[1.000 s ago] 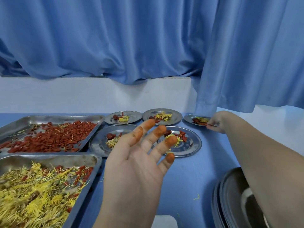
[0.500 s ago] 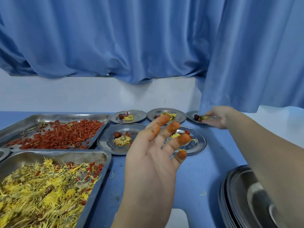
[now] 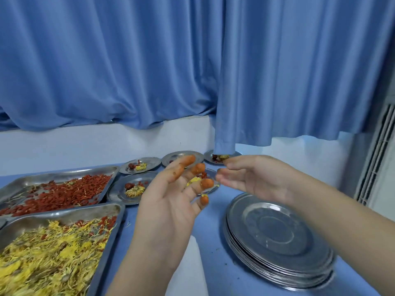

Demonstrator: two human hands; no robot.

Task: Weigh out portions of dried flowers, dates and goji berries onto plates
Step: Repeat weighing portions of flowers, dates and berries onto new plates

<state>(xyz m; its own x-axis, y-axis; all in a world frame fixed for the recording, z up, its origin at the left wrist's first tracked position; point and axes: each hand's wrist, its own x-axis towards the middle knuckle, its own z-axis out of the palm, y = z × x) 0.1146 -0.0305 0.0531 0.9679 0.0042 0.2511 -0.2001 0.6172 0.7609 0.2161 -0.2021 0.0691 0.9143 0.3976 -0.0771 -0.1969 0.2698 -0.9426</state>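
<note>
On your left, the flower tray lies nearest you on the table, with the goji tray just behind it. Right of the goji tray sits the left plate, and beside that the middle plate, partly hidden behind your left hand. Behind these, the back plates run in a row along the wall, the rightmost under the curtain hem. The plate stack stands front right, below your right hand.

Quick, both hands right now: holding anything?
Left hand: open, fingers spread, holding nothing.
Right hand: open, fingers relaxed, nothing visibly held.
</note>
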